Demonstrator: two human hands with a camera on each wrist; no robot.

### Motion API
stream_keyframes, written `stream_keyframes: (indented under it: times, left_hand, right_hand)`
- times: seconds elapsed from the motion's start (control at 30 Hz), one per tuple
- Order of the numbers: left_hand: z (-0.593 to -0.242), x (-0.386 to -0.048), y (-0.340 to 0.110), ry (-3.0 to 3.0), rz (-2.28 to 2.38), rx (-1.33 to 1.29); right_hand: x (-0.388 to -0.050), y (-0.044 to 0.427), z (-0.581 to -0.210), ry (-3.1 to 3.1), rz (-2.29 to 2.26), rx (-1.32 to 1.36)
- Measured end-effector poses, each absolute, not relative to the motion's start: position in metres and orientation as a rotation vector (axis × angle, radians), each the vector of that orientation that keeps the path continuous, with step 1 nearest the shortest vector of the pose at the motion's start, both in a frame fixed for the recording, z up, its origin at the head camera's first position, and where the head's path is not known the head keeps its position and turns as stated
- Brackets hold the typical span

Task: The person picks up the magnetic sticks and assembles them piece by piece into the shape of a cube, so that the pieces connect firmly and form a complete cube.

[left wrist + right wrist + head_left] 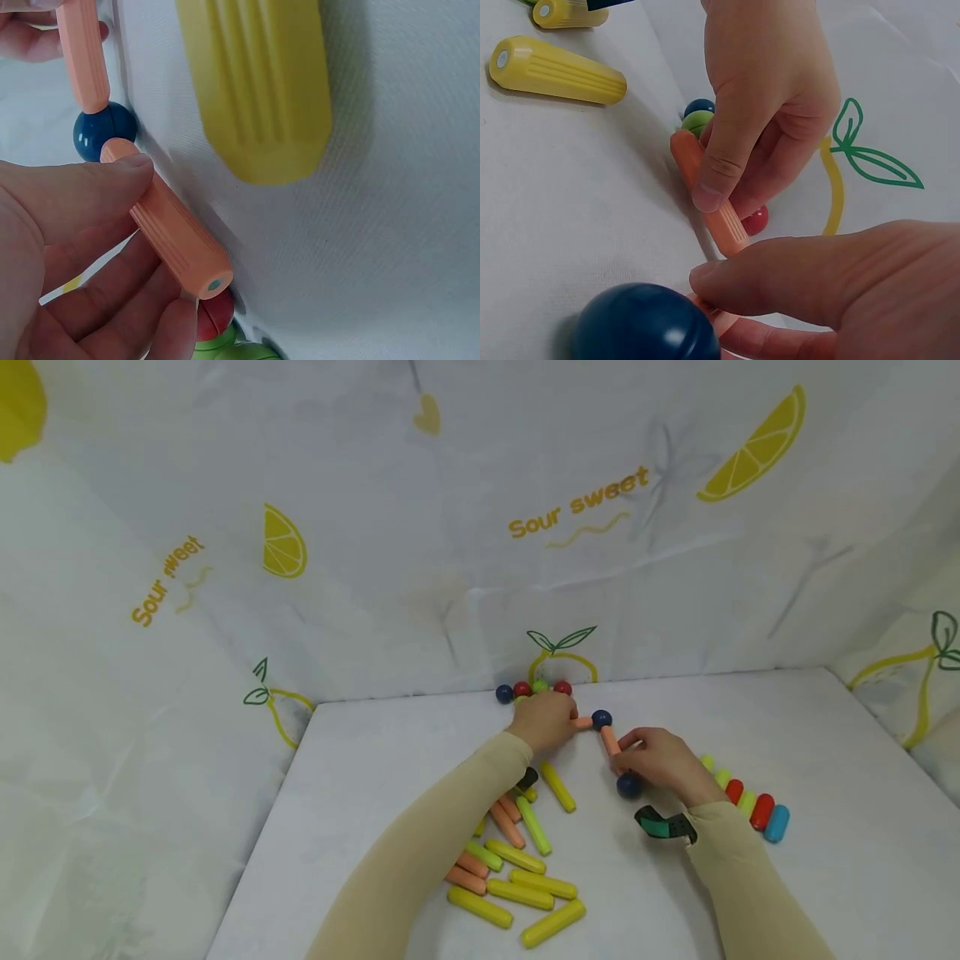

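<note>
1. The left hand (542, 724) grasps an orange rod (176, 225) between thumb and fingers; one end of the rod meets a dark blue ball (602, 719), while the other shows an angular face with a small round inset.
2. The right hand (666, 762) pinches a second orange rod (610, 739); this rod runs from that same ball to a nearer blue ball (629, 786), so that the pieces form a bent chain over the tabletop (337, 827).
3. The held rods look like plastic, with fine lengthwise grooves along their sides; the balls are smooth and glossy, and a thin seam crosses the dark blue one at the bend.
4. Red balls (562, 689), green balls (541, 687) and a blue one cluster at the back edge, just beside the left hand.
5. Yellow rods (543, 885), light green rods (533, 825) and loose orange rods (507, 825) lie scattered around the left forearm; the yellow ones are grooved too, with tapered ends.
6. Short round-ended pieces (762, 812) in red, blue and yellow-green lie side by side in a slanting row beyond the right wrist; behind everything hangs a creased white cloth (420, 610) printed with lemons.
</note>
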State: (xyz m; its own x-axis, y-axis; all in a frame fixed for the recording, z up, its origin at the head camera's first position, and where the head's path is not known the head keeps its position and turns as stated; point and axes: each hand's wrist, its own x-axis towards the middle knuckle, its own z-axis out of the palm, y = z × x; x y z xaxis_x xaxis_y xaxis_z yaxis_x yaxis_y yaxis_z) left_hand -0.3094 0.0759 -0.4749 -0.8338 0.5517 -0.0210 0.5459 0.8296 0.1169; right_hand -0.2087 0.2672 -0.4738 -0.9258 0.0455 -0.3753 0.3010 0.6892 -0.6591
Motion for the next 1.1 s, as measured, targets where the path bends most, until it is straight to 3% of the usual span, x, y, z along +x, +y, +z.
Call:
stream_keyframes:
  times: [0.47,0.63,0.83,1.1]
  left_hand:
    - [-0.460,-0.304,0.066,2.903,0.295,0.838]
    - [-0.445,-0.311,0.028,2.957,0.499,0.809]
    - [-0.449,-0.322,-0.027,2.913,0.702,0.683]
    - [-0.456,-0.285,-0.082,2.710,0.633,0.680]
  right_hand:
    - [-0.208,0.266,-0.473,2.557,-1.076,0.272]
    - [-0.209,0.268,-0.471,2.564,-1.058,0.263]
    - [-0.210,0.268,-0.471,2.551,-1.047,0.279]
    - [-0.212,0.269,-0.471,2.547,-1.019,0.269]
